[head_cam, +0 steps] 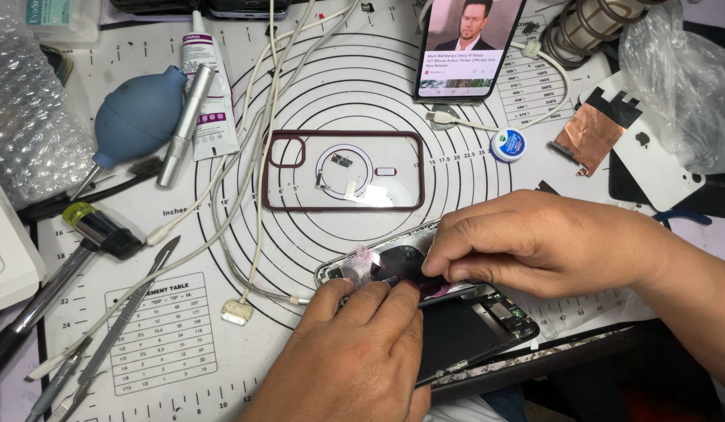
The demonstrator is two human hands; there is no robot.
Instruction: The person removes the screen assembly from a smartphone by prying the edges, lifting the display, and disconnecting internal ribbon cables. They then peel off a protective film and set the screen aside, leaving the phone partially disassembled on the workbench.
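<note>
While both hands (425, 273) pinch the opened phone (456, 320), clear case (343, 169) behind, cables (253, 156), tweezers (120, 312) left.

Only 2 bare hands and their forearms show. The left hand (354, 355) wears no glove, ring or watch. The right hand (534, 242) is equally unadorned, its forearm sleeveless to the frame's edge. Fingernails are short and plain.

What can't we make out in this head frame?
- Opened phone: its middle is hidden under the left hand and right hand, head view.
- What the fingertips pinch: covered by the fingers.
- Tweezers: tips cut off by the bottom edge.
- Parts inside the clear phone case: too small to identify.
</note>
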